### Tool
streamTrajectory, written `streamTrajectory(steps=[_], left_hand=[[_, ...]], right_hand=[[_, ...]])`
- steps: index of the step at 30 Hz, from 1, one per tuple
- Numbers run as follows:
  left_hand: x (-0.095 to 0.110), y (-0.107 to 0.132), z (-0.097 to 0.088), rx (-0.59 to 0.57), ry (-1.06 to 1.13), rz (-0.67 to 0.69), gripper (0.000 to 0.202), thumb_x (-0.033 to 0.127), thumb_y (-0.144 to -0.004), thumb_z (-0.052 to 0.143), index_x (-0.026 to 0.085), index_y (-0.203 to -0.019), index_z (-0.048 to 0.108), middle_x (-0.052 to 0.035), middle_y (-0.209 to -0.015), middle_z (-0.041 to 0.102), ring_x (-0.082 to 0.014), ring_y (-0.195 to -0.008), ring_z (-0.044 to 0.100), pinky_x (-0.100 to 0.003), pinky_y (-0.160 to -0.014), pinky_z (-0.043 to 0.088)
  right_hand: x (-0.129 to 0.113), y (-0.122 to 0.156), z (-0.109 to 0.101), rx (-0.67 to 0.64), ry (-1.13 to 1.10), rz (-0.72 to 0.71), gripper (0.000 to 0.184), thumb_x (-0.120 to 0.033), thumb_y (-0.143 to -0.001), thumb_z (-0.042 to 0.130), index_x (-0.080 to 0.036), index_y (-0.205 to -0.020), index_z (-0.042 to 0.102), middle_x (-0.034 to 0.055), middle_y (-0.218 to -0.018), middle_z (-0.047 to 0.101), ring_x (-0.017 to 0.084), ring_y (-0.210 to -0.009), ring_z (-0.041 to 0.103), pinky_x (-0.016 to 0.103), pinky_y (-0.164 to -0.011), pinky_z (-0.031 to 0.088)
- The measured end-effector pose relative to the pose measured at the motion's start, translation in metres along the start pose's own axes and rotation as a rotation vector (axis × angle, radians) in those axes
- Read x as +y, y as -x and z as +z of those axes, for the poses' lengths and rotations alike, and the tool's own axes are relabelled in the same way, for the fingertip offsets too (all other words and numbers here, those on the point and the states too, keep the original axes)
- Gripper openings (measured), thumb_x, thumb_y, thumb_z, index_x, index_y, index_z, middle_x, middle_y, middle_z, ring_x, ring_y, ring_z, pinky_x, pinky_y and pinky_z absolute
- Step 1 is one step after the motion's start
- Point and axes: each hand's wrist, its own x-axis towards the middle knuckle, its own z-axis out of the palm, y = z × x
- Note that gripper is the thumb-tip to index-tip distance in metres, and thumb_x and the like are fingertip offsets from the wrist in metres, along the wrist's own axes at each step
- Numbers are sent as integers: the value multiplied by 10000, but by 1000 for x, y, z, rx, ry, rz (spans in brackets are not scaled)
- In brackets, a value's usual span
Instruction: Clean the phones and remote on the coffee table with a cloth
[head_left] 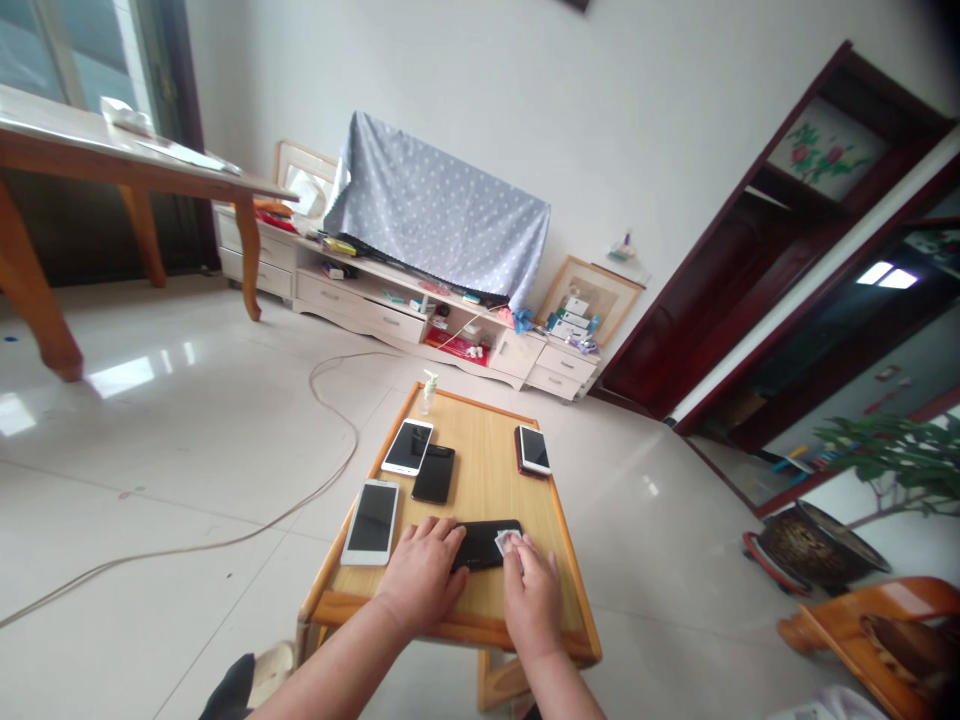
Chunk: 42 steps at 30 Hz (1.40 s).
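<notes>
Pinched in the right hand, a small white piece touches the black phone, lying on the wooden table. The left hand, palm down, fingers loosely spread, touches its left end. Beside is a white phone.

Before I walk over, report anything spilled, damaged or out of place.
A loose cable winds across the floor left of the small table, odd because it lies underfoot. I see no spill on the tabletop, nor clear damage to the black phone at the left hand.
</notes>
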Motion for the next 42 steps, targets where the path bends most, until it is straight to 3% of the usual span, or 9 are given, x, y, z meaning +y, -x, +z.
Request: streamTrajectory(steps=[8,13,19,25,30,33,37,39,42], left_hand=[[-1,0,1,-7,-3,-1,510,381,-879,569,252,-1372,557,-82,-1443,565,-324,-1300,480,-476,-1050,390],[-2,0,2,-10,-6,0,509,380,-878,572,248,-1370,559,-81,-1440,565,-327,-1292,484,-476,-1045,393],[-2,-1,2,-9,-10,-2,514,378,-880,569,248,-1377,553,-81,-1451,557,-327,-1298,479,-479,-1051,389],[-2,-1,2,-12,-7,-2,510,381,-880,574,253,-1373,553,-81,-1451,555,-326,-1301,479,-476,-1048,388],[-2,-2,3,-12,-12,-1,508,386,-887,570,254,-1376,550,-81,-1454,551,-324,-1295,481,-476,-1039,394],[-2,-2,3,-11,-12,1,506,391,-888,570,253,-1374,554,-82,-1451,554,-325,-1291,483,-475,-1035,397],[-2,-2,3,-9,-9,-1,508,392,-886,572,253,-1374,556,-82,-1451,556,-329,-1291,484,-478,-1040,393],[-2,-1,3,-8,-8,-4,511,392,-884,574,253,-1375,555,-81,-1451,556,-328,-1292,483,-477,-1042,392],[-2,-2,4,-8,-6,0,515,396,-884,574,252,-1378,553,-81,-1448,558,-324,-1290,485,-473,-1039,397]], right_hand=[[2,-1,1,37,90,16,402,-403,-1016,409,-263,-1216,729,94,-1349,668,334,-1390,482,600,-1186,206],[5,0,1,46,55,-10,409,-390,-1022,393,-247,-984,774,90,-1210,739,310,-1349,534,568,-1198,199],[6,-2,3,56,39,16,396,-401,-1011,413,-255,-1187,736,114,-1341,670,353,-1354,520,610,-1161,255],[8,-1,1,40,-37,-12,391,-393,-1018,399,-245,-968,757,95,-1168,752,331,-1319,561,567,-1167,282],[7,-5,4,43,-48,-45,336,-381,-1000,438,-256,-1083,738,85,-1243,724,315,-1295,581,515,-1104,392],[8,-5,5,40,-35,-67,344,-362,-1003,431,-253,-1128,732,87,-1290,702,324,-1320,559,537,-1122,367],[11,-1,4,63,-31,-54,355,-364,-1013,417,-252,-981,752,84,-1165,753,335,-1301,577,600,-1164,277],[11,-1,4,79,-28,-53,341,-357,-1009,427,-249,-965,747,82,-1155,755,334,-1296,580,596,-1157,291],[8,-4,5,107,12,-70,295,-351,-980,486,-234,-1092,733,107,-1249,717,337,-1293,574,560,-1106,379]])
